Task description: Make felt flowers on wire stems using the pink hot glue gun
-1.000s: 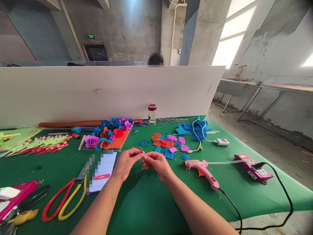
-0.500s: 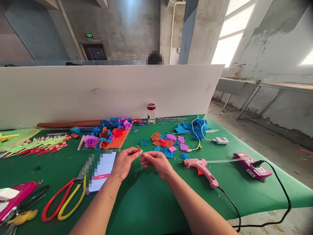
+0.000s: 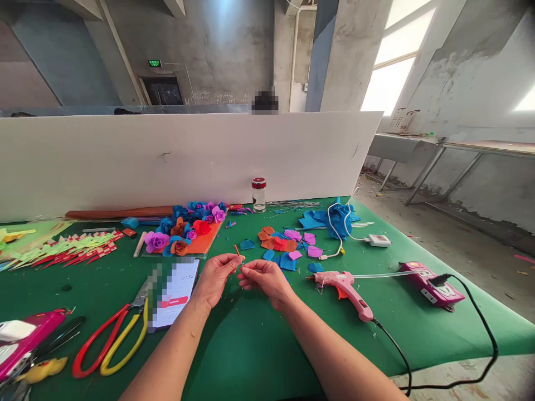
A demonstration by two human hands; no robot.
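My left hand pinches a thin, rolled orange strip between thumb and fingertips, its top end sticking up. Close beside it, my right hand has thumb and fingers pressed together at the strip's lower end; what lies between them is too small to make out. Beyond the hands, cut petals in orange, red, pink and blue lie scattered on the green table. A pink glue gun rests to the right of my right hand. Finished paper flowers sit on an orange sheet at the back left.
Left of my arm lie a lit phone and red-and-yellow-handled scissors. A lidded glass jar stands against the white board. On the right are a pink power strip, a black cord and a white charger.
The orange strip has turned more upright, and more of it shows above my left fingertips. Both hands stay close together in nearly the same place.
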